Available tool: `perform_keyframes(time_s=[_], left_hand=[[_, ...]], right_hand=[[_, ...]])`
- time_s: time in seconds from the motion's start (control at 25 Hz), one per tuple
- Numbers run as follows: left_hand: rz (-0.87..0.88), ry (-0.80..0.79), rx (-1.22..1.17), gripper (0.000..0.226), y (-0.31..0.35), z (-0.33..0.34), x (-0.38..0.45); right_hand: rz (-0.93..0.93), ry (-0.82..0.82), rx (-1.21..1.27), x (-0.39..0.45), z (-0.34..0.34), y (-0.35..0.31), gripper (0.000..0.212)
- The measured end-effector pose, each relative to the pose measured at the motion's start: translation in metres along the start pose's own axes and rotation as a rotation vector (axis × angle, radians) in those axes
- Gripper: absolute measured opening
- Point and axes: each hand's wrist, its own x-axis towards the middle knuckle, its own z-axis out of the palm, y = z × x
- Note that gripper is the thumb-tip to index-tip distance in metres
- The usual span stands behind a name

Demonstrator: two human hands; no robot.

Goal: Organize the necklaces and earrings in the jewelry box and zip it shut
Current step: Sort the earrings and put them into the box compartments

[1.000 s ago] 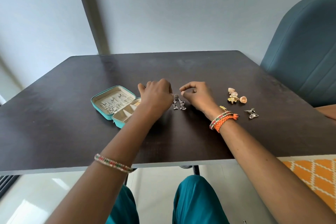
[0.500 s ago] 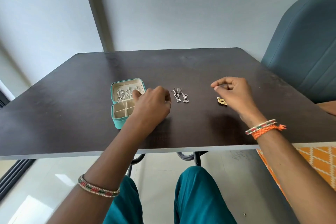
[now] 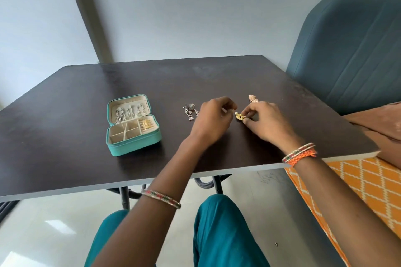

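A teal jewelry box (image 3: pixel 136 145) lies open on the left of the dark table (image 3: pixel 65 119). Silver necklaces (image 3: pixel 128 111) hang in its lid, and gold earrings (image 3: pixel 145 124) sit in its right compartment. A pair of silver drop earrings (image 3: pixel 191 111) lies on the table just left of my left hand (image 3: pixel 213 118). My right hand (image 3: pixel 265 120) pinches a small gold earring (image 3: pixel 239 116) low over the table. The fingers of my left hand are curled right beside that earring. Whether they touch it is not clear.
A pale peach-gold earring (image 3: pixel 252 98) lies just behind my right hand. A blue padded chair (image 3: pixel 347 54) stands at the table's right corner. Below it are a brown surface (image 3: pixel 382 123) and an orange patterned cloth (image 3: pixel 368 186). The table's near edge runs close under my forearms.
My right hand has taken hold of the gold earring that lay beside it. My left hand moved right, from near the box past the silver earrings to the gold earring.
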Motion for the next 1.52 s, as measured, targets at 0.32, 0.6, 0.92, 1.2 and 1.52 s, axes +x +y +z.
perform_keyframes(time_s=[0.32,0.6,0.92,1.2,1.52], left_hand=[[0.052,-0.081,-0.022,0.017,-0.021,0.021,0.002],[-0.068,-0.010,-0.247,0.021,-0.020,0.016,0.000],[-0.096,-0.010,-0.223,0.025,-0.022,0.018,0.001],[-0.091,0.005,-0.248,0.023,-0.023,0.018,0.002],[-0.108,0.080,-0.385,0.014,-0.031,0.021,0.006]], right_hand=[[0.020,-0.041,0.159,0.002,-0.001,-0.006,0.004],[0.073,0.171,0.300,0.029,-0.022,0.010,0.013],[-0.067,-0.005,-0.163,0.034,-0.009,0.012,0.010],[0.014,0.025,0.020,0.037,-0.004,0.013,0.016],[0.035,0.051,0.212,0.027,-0.019,0.008,0.017]])
